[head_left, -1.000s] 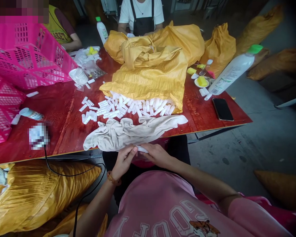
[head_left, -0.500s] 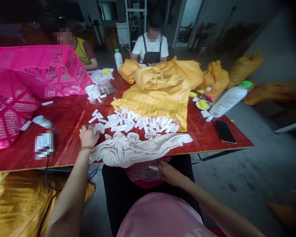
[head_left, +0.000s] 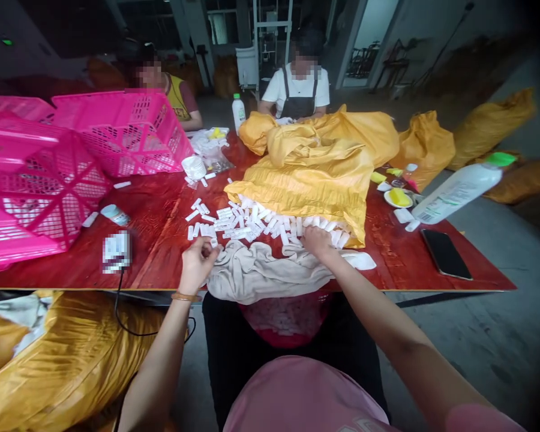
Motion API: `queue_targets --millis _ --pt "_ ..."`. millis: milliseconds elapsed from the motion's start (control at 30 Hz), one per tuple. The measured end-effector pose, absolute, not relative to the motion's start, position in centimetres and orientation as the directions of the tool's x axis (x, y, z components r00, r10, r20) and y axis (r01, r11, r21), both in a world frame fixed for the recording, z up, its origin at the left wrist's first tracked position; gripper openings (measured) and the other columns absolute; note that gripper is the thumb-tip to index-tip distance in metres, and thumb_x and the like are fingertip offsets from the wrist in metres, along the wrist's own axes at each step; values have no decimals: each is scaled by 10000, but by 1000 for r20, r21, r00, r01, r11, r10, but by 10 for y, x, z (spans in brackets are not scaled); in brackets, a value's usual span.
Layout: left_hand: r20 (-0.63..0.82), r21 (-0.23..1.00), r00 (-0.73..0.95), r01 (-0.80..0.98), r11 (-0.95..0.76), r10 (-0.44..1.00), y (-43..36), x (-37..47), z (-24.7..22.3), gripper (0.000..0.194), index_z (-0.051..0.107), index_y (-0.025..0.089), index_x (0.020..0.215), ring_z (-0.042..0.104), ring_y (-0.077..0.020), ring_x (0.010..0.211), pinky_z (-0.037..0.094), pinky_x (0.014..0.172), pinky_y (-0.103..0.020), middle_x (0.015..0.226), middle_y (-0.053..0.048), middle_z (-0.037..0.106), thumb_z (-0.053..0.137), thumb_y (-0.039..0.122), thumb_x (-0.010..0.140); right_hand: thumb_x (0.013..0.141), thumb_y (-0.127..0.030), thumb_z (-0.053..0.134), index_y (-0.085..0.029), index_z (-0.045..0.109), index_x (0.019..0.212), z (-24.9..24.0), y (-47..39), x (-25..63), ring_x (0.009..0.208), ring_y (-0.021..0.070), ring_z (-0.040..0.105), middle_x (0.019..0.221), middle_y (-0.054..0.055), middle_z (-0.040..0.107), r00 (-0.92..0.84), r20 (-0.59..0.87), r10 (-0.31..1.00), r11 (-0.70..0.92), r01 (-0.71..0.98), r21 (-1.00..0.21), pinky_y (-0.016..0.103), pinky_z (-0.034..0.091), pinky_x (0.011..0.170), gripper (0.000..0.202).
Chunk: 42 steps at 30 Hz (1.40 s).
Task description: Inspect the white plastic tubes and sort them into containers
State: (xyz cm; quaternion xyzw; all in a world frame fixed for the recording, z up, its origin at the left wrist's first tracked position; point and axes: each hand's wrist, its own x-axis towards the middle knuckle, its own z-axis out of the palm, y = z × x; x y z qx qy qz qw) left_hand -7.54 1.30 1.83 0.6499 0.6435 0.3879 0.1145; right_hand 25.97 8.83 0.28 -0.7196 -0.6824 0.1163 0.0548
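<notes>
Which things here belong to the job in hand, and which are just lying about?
Likely in use:
white pieces, at left hand and right hand
sack, pieces at its mouth

Likely just lying about:
phone
big bottle
small jar

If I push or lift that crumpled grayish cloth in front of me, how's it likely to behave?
The cloth will probably droop when lifted, since it lies in soft, loose folds. It looks thin, so likely light for its size. Pushed forward, it would probably bunch up and might nudge the small white pieces just beyond it.
</notes>
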Motion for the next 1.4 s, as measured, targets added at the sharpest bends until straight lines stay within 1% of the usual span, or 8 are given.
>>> queue_targets --millis 167,300,467,700,900,1067,1200,1400 --pt "218 857 -165 504 -108 962 -28 -37 37 307 657 186 1023 585 -142 644 444 627 -245 796 -18 675 667 434 842 871 -369 636 -63 640 1065 19 78 279 1096 341 643 1068 248 681 49 -96 994 -80 930 -359 390 482 897 362" --pt "129 974 -130 201 -101 983 -46 -5 36 344 682 177 1096 544 -136 629 428 592 -240 739 -15 627 627 447 890 993 -372 364 -138 611 1011 24 33 301 754 211 680 868 117 700 -29 -109 994 -41 806 -590 307 510 693 341" --pt "120 978 9 172 -120 993 -66 47 42 336 668 204 1189 585 -138 709 469 671 -242 810 -21 660 580 414 942 946 -283 427 -180 572 1036 14 -39 292 613 120 522 766 -4 592 -354 -51 934 -24 80 -996 228 421 580 200" --pt "363 772 242 463 -436 900 -84 74 62 224 692 223 1132 656 -181 912 499 837 -283 1042 -53 719 599 292 941 968 -318 522 -158 610 977 26 -73 284 806 151 555 874 18 604 -464 91 881 191 173 -966 263 437 757 183" --pt "129 885 277 402 -237 952 -91 71 49 257 711 207 1123 678 -169 824 531 794 -270 969 -46 735 604 346 936 968 -158 439 -155 597 1055 17 -86 271 956 237 540 979 105 586 -398 330 856 510 546 -664 383 455 885 180" --pt "81 924 243 344 -164 967 -92 68 37 330 667 206 1215 630 -129 691 516 669 -232 832 -11 698 609 363 931 998 -246 478 -168 588 1088 23 -87 267 914 186 596 984 67 625 -504 229 833 449 373 -812 302 485 834 161" --pt "211 881 173 392 -264 962 -91 63 39 163 690 184 955 606 -124 695 474 655 -219 810 -8 677 666 332 891 1012 -344 483 -175 589 1091 27 -88 270 778 139 611 883 13 647 -576 167 801 408 319 -856 228 472 716 214" --pt "64 947 181 299 -117 981 -99 75 37 346 586 172 688 485 -106 603 397 602 -225 643 14 541 525 350 978 1005 -210 419 -147 574 1218 8 -92 263 807 194 634 994 105 674 -437 297 849 528 714 -459 269 479 692 271"
